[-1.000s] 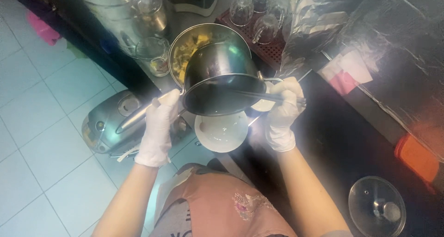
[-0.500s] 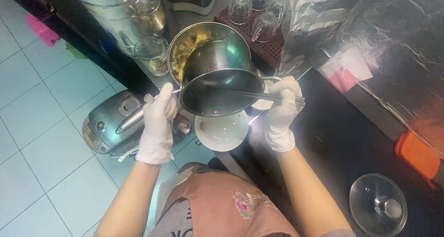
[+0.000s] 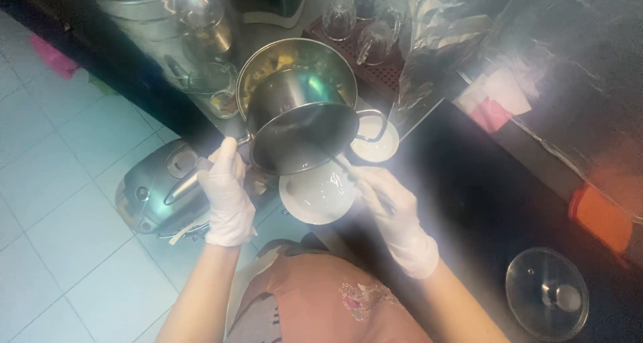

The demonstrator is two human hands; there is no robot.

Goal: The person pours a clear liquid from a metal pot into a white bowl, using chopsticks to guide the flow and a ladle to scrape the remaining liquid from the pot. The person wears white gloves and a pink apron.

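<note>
Left hand (image 3: 226,194) closing around steel pot (image 3: 301,118) handle, tilting pot above white bowl (image 3: 316,197); right hand (image 3: 388,206) gripping thin utensil (image 3: 348,172) beside bowl.

— Where's the pot (image 3: 301,125)?
— Tilted above the bowl (image 3: 315,199), with a larger pot (image 3: 258,68) behind it and a small dish (image 3: 376,145) just to its right.
— And the lid (image 3: 546,295)?
— On the worktop (image 3: 469,202), far right. A cooker (image 3: 151,192) sits on the floor (image 3: 60,182), left.
</note>
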